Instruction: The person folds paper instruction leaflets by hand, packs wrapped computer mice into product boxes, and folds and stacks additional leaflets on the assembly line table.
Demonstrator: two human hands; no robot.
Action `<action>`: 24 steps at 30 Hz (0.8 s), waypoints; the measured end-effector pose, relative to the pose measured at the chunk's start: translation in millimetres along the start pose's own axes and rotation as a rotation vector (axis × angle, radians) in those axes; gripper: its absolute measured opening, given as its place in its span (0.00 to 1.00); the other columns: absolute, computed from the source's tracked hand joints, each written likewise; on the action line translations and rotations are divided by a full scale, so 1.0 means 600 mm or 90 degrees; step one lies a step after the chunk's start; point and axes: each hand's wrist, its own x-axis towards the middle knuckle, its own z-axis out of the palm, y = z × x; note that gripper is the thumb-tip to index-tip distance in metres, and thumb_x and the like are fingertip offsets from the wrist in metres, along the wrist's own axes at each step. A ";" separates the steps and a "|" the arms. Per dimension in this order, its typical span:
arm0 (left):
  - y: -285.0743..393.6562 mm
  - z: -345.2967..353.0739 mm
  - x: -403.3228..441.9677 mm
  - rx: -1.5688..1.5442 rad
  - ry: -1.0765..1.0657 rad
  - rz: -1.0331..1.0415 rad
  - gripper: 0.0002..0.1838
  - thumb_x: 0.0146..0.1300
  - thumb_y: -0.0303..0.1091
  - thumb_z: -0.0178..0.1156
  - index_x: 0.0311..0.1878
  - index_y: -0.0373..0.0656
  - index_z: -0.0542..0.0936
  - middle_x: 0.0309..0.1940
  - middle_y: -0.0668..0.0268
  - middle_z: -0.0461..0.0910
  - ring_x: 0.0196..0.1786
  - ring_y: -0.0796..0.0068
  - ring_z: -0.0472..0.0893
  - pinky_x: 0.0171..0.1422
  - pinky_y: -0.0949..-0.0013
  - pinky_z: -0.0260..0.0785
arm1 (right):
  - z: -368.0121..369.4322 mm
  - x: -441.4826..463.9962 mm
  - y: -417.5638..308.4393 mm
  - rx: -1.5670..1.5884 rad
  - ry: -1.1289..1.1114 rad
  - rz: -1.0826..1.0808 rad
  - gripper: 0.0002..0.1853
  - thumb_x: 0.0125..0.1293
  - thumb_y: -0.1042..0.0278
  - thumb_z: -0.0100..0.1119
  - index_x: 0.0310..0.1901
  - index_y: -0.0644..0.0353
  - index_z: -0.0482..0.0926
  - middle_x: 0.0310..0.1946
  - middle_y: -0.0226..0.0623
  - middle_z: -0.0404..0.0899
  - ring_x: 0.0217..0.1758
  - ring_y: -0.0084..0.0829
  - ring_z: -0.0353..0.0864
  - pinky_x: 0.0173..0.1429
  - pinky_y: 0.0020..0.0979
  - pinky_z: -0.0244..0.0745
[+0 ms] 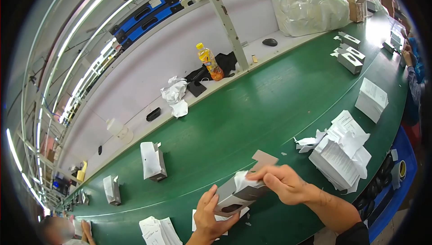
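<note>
My left hand [210,216] is wrapped round the lower end of a grey box [236,195] with a dark oval on its side. At the box's upper end, the fingers of my right hand [281,183] are pinched on white paper [243,181] at the opening. A flap [263,158] of the box stands up beside those fingers. White sheets [220,218] lie on the green table under the box. To the right of my right hand is a stack of printed papers [337,159] with crumpled pieces on top.
Grey boxes [153,160] stand on the green table [216,132] at left and far right [350,60]. Another paper stack [371,99] lies right. A bottle [210,63] stands on the back ledge. A blue bin [393,200] is at lower right. Co-workers sit left and right.
</note>
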 end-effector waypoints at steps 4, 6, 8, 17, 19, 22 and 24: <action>-0.016 -0.014 0.006 0.015 -0.019 0.022 0.45 0.38 0.35 0.81 0.60 0.38 0.66 0.57 0.42 0.75 0.52 0.44 0.81 0.54 0.53 0.78 | -0.014 0.001 -0.032 0.062 -0.118 0.146 0.28 0.74 0.52 0.52 0.67 0.64 0.65 0.47 0.43 0.82 0.53 0.29 0.79 0.62 0.32 0.70; -0.016 -0.004 0.002 0.002 -0.031 0.024 0.45 0.39 0.35 0.81 0.60 0.38 0.66 0.57 0.42 0.75 0.52 0.44 0.81 0.54 0.52 0.78 | -0.025 -0.005 -0.032 0.099 -0.158 0.157 0.31 0.72 0.50 0.53 0.68 0.64 0.64 0.50 0.43 0.80 0.55 0.32 0.78 0.66 0.34 0.66; -0.036 0.002 -0.004 0.037 0.045 0.114 0.45 0.40 0.35 0.81 0.60 0.39 0.66 0.58 0.43 0.74 0.53 0.43 0.80 0.54 0.51 0.78 | -0.025 0.003 -0.021 0.151 -0.228 0.073 0.37 0.69 0.46 0.58 0.70 0.64 0.63 0.57 0.43 0.76 0.59 0.36 0.78 0.72 0.39 0.60; -0.048 0.020 0.001 -0.001 0.125 0.160 0.42 0.42 0.34 0.79 0.59 0.39 0.66 0.57 0.45 0.75 0.53 0.43 0.80 0.55 0.48 0.78 | 0.024 -0.007 -0.014 -0.260 -0.197 -0.167 0.41 0.64 0.46 0.64 0.71 0.63 0.61 0.65 0.50 0.70 0.64 0.49 0.74 0.77 0.52 0.47; -0.045 0.020 0.005 -0.005 0.097 0.186 0.42 0.41 0.34 0.79 0.60 0.40 0.66 0.56 0.45 0.75 0.52 0.43 0.80 0.55 0.47 0.78 | 0.001 0.007 -0.018 -0.204 -0.328 -0.028 0.41 0.64 0.46 0.64 0.71 0.63 0.62 0.66 0.51 0.70 0.65 0.48 0.74 0.77 0.51 0.51; -0.065 0.042 0.028 -0.015 0.057 0.242 0.43 0.41 0.34 0.79 0.61 0.40 0.66 0.56 0.45 0.76 0.51 0.43 0.81 0.55 0.47 0.78 | -0.009 0.000 -0.012 -0.181 -0.290 0.074 0.39 0.64 0.49 0.65 0.70 0.63 0.63 0.65 0.51 0.71 0.65 0.46 0.74 0.74 0.48 0.58; -0.089 0.048 0.054 0.039 0.096 0.180 0.45 0.40 0.34 0.78 0.64 0.41 0.66 0.53 0.44 0.78 0.50 0.43 0.82 0.55 0.50 0.78 | -0.016 -0.007 -0.025 -0.170 -0.210 0.079 0.38 0.64 0.52 0.66 0.69 0.63 0.64 0.64 0.50 0.73 0.64 0.45 0.75 0.71 0.46 0.63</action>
